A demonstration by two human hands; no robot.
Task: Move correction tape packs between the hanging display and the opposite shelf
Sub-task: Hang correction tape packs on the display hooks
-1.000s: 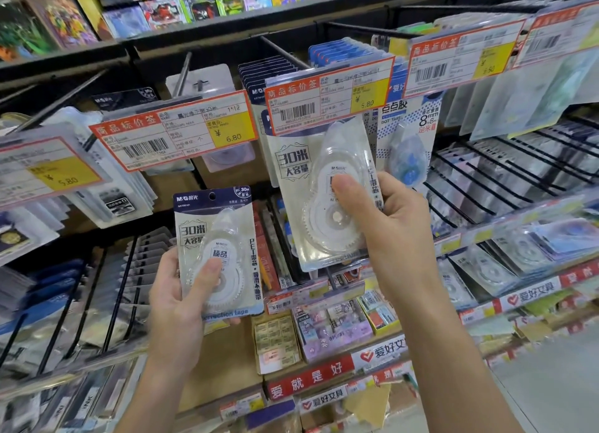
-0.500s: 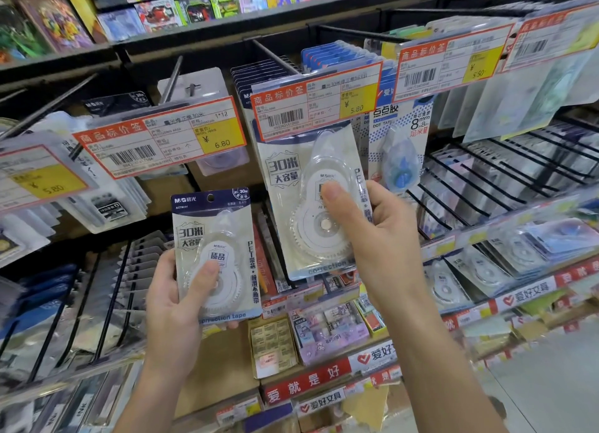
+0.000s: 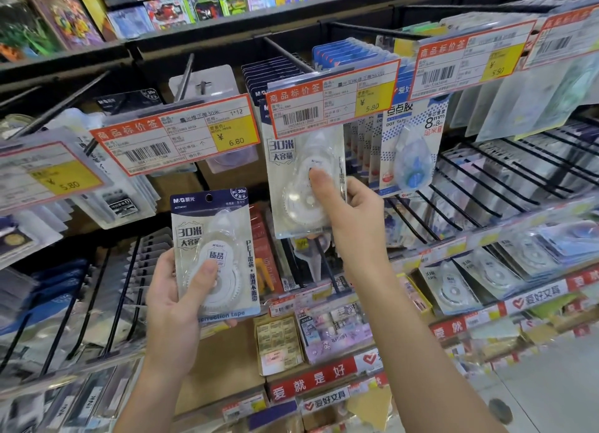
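Clamping each grip, left hand (image 3: pixel 175 299) and right hand (image 3: pixel 353 218), on white-carded, clear-blistered correction tape packs (image 3: pixel 215 254).

Orange-and-yellow paper price tags in clear sleeves hang at the tips of black metal display pegs (image 3: pixel 285 54): one reading 6.80 (image 3: pixel 176 134), another at far left reading 5.80 (image 3: pixel 48 173), a third at upper right (image 3: pixel 470 61). A white-and-blue dot glue tape card marked 8mm (image 3: pixel 413 147) hangs just beneath that third tag. Colourful boxed toys (image 3: pixel 181 9) line the dark top shelf. Red shelf-edge strips with white Chinese lettering (image 3: pixel 311 382) run below small sticker packets (image 3: pixel 334 332).
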